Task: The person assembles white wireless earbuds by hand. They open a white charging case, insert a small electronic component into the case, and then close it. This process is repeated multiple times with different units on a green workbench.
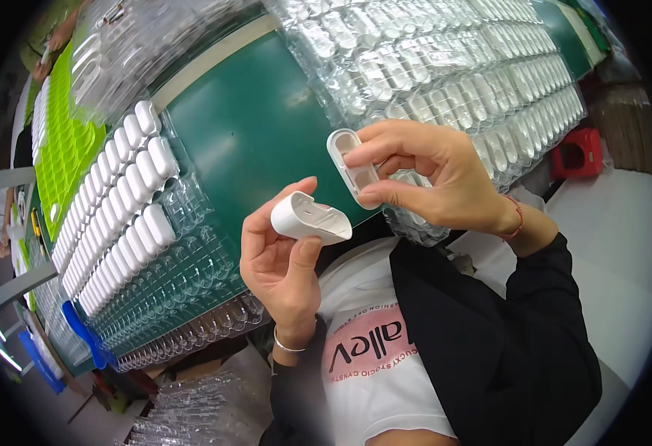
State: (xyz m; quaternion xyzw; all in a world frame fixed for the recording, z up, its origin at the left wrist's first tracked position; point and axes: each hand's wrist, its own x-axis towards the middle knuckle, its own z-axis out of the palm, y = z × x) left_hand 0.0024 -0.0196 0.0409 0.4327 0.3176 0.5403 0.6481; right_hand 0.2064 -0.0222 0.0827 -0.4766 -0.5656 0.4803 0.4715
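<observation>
My left hand [285,279] is closed round a white plastic case shell [290,217], thumb in front and fingers behind. The shell has a rounded end and a slanted open mouth that shows its hollow inside. Up and to the right, my right hand [445,175] pinches an oval white case part [336,143] with a rim and a recessed inside. Its index finger reaches into the recess, and the thumb presses the lower end. The two white pieces are apart, held above the front edge of the green table [248,104].
Transparent trays [445,67] of oval parts spread across the right. On the left, another tray holds rows of white cases [121,182], beside a bright green tray [66,134]. Stacked transparent trays [110,82] stand far left. A red box [578,154] sits at right. Another person's hand [41,70] shows upper left.
</observation>
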